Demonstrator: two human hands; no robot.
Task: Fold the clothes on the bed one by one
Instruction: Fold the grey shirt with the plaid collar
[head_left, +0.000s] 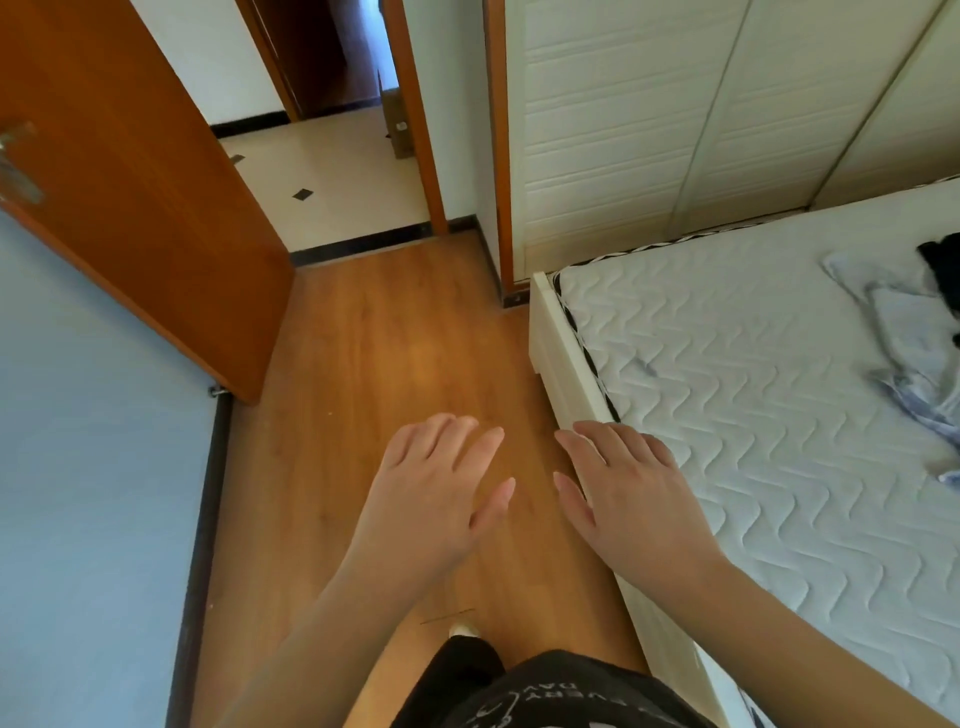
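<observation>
A bed with a white quilted mattress (753, 415) fills the right side. Near its right edge lies a crumpled pale blue garment (904, 338), and a black garment (943, 265) sits behind it, cut off by the frame. My left hand (431, 493) hovers palm down over the wooden floor, fingers spread, holding nothing. Beside it, my right hand (628, 499) is also flat and empty, over the bed's near edge. Both hands are well apart from the clothes.
An orange wooden door (140, 197) stands open at the left, leading to a tiled hallway (332, 176). A cream wardrobe (675, 119) stands behind the bed. A blue wall (88, 467) borders the wooden floor (395, 338) strip I stand on.
</observation>
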